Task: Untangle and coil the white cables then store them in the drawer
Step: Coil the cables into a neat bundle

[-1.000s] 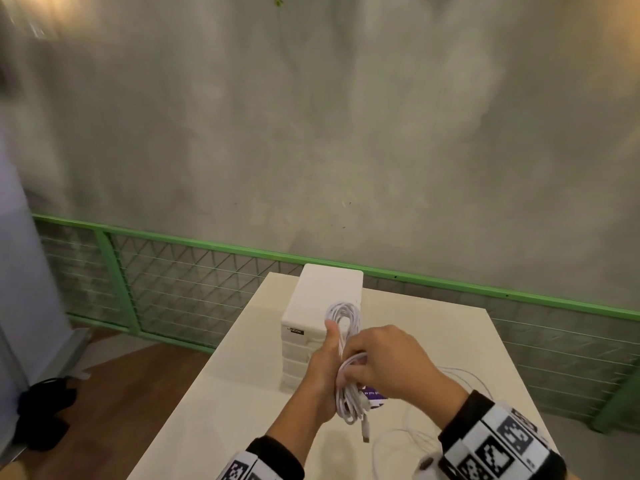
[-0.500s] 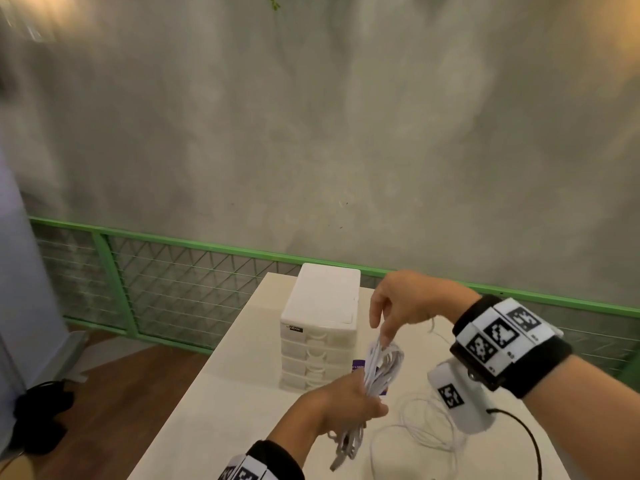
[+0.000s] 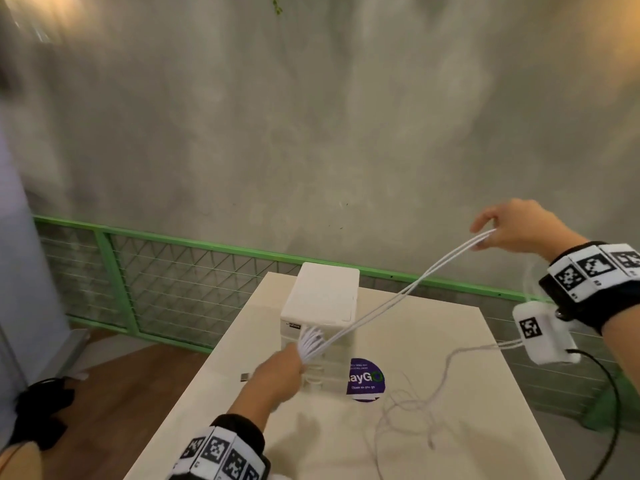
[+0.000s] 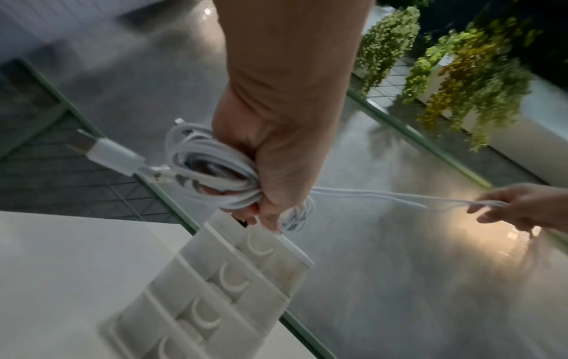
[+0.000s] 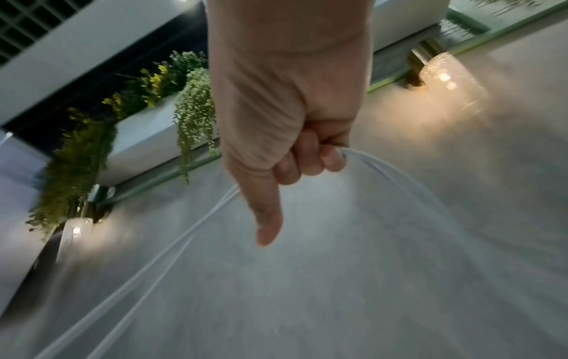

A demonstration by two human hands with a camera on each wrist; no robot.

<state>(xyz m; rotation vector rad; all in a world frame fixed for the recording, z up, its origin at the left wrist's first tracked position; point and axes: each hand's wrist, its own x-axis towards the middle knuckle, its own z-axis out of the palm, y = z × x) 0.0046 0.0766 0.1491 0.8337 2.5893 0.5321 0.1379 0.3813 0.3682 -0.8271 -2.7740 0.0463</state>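
My left hand (image 3: 284, 367) (image 4: 270, 155) grips a bundle of coiled white cable (image 3: 310, 342) (image 4: 212, 170) in front of the white drawer unit (image 3: 322, 303) (image 4: 215, 291); a USB plug (image 4: 107, 151) sticks out of the coil. From the bundle, taut white strands (image 3: 408, 289) (image 5: 172, 257) run up and right to my right hand (image 3: 509, 226) (image 5: 288, 136), which is raised high and holds them in curled fingers. More loose white cable (image 3: 415, 407) lies tangled on the table at the right. The drawers appear closed.
The white table (image 3: 235, 403) carries a round purple sticker (image 3: 365, 379) beside the drawer unit. A green mesh railing (image 3: 173, 271) and a grey concrete wall stand behind. A black object (image 3: 41, 410) lies on the wooden floor at left.
My right hand has swung up and far to the right, drawing strands out of the bundle until they stretch taut. My left hand has stayed near the drawer unit with the coil.
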